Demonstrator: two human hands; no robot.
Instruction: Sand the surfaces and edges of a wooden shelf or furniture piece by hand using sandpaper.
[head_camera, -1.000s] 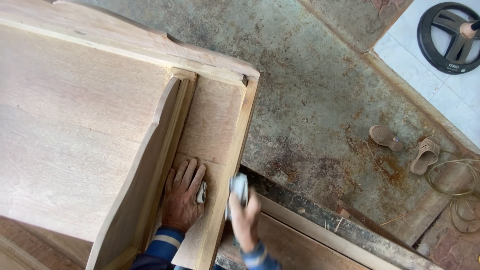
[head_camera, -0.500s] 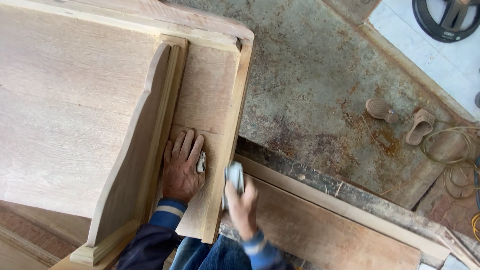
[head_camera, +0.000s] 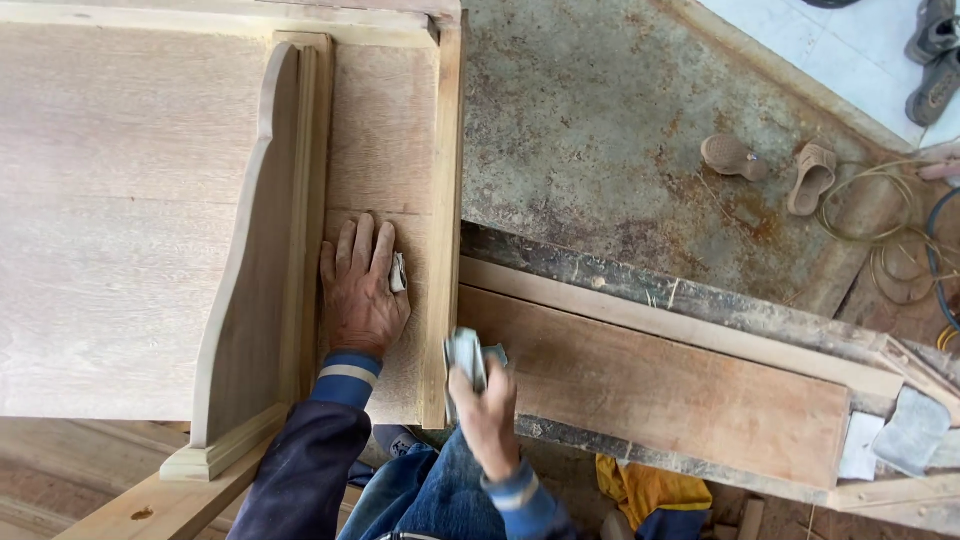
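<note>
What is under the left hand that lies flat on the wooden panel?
A small folded grey-white piece shows beside the left hand, on the wooden panel. How far it reaches under the palm is hidden.

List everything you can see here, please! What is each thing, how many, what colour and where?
cabinet: one, pale bare wood, lying on its side, left
sandpaper: two pieces, grey; one in the right hand, one under the left hand
plank: one, reddish brown, right of the cabinet
sandals: two, tan, on the floor, upper right
shoes: two, dark, top right corner
wire coil: one, yellowish, far right
cloth: one, yellow, bottom, under the plank
floor: one, rusty grey-green
left hand: flat on the cabinet panel
right hand: at the cabinet edge
</note>
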